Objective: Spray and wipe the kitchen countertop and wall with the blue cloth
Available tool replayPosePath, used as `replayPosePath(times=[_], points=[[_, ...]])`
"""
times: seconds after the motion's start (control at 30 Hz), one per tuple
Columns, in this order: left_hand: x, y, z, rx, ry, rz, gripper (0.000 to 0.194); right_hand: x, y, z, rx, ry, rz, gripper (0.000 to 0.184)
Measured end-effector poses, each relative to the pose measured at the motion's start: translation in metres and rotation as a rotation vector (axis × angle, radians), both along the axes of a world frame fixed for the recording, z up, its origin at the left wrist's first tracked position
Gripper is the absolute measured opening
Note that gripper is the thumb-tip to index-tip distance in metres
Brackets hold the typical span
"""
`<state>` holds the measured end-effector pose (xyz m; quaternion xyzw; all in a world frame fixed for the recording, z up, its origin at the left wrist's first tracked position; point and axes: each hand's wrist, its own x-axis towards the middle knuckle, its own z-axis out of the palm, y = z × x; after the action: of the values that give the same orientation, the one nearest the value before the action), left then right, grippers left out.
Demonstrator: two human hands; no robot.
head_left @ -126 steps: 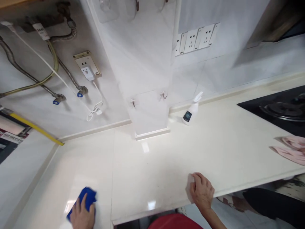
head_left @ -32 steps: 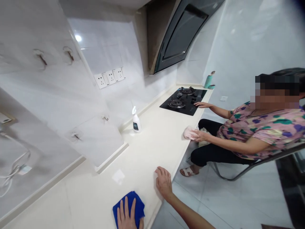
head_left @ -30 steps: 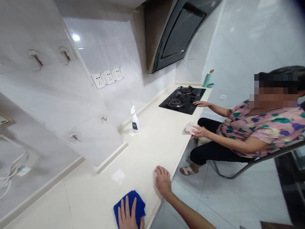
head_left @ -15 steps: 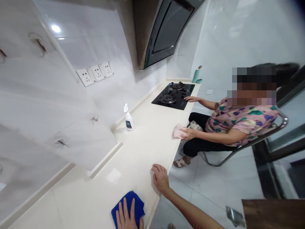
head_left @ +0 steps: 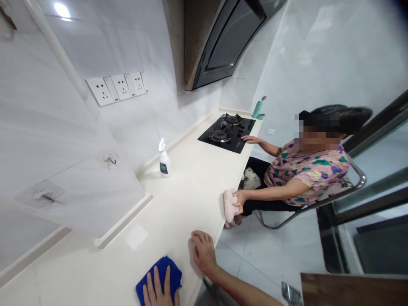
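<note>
- Glossy pale marble-look wall tiles [head_left: 95, 42] across the background, with a white multi-socket panel [head_left: 116, 87] and a small metal adhesive hook [head_left: 109, 159] on them
- Long cream stone countertop [head_left: 188, 204] running away from the camera
- Left hand [head_left: 157, 291] at the countertop's near end, fingers spread wide and flat on a blue microfibre cloth [head_left: 161, 272], the cloth lying on the stone close to the front edge
- White spray bottle [head_left: 164, 163] upright against the back of the countertop, well beyond the cloth
- Right hand [head_left: 204, 253] just beside the front edge, fingers slightly spread and curved against the stone, nothing visible between them
- Black curved range hood [head_left: 223, 46] above a black two-burner gas hob [head_left: 226, 134], with a teal flask [head_left: 257, 109] past the hob
- Seated person [head_left: 306, 170] in a floral shirt across the front edge, one hand [head_left: 239, 199] on a pink cloth [head_left: 228, 206], other hand [head_left: 251, 139] beside the hob
- Glass door [head_left: 372, 221] at far right
</note>
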<state>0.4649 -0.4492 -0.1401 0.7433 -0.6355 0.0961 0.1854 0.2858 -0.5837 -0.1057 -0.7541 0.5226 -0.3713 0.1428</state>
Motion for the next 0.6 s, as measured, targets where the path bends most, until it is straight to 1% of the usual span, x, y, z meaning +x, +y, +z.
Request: replayPosePath(times=[0.1,0.2,0.27,0.33,0.37,0.43,0.5,0.53,0.6], points=[[-0.018,-0.041,0.015,-0.047,-0.049,-0.040,0.075,0.000,0.000,-0.003,0.019,-0.090,0.009,0.041],[-0.033,-0.083,0.026,-0.056,-0.083,-0.057,0.069,-0.002,-0.003,-0.013,0.058,-0.149,0.047,0.036],[-0.041,-0.111,0.031,-0.044,-0.083,-0.084,0.066,-0.006,-0.010,-0.020,0.054,-0.187,0.077,0.041],[-0.048,-0.139,0.035,-0.022,-0.063,-0.117,0.064,-0.013,-0.020,-0.024,0.014,-0.245,0.082,0.051],[-0.052,-0.153,0.037,-0.004,-0.049,-0.139,0.064,-0.018,-0.027,-0.024,-0.011,-0.273,0.072,0.055],[-0.056,-0.175,0.044,0.039,-0.012,-0.200,0.064,-0.026,-0.040,-0.017,-0.044,-0.309,0.043,0.060],[-0.055,-0.186,0.051,0.088,0.035,-0.293,0.062,-0.030,-0.052,-0.005,-0.051,-0.300,0.060,0.062],[-0.052,-0.186,0.054,0.109,0.065,-0.343,0.062,-0.030,-0.057,0.001,-0.050,-0.275,0.090,0.063],[-0.038,-0.173,0.056,0.123,0.136,-0.388,0.059,-0.026,-0.064,0.013,-0.041,-0.190,0.176,0.064]])
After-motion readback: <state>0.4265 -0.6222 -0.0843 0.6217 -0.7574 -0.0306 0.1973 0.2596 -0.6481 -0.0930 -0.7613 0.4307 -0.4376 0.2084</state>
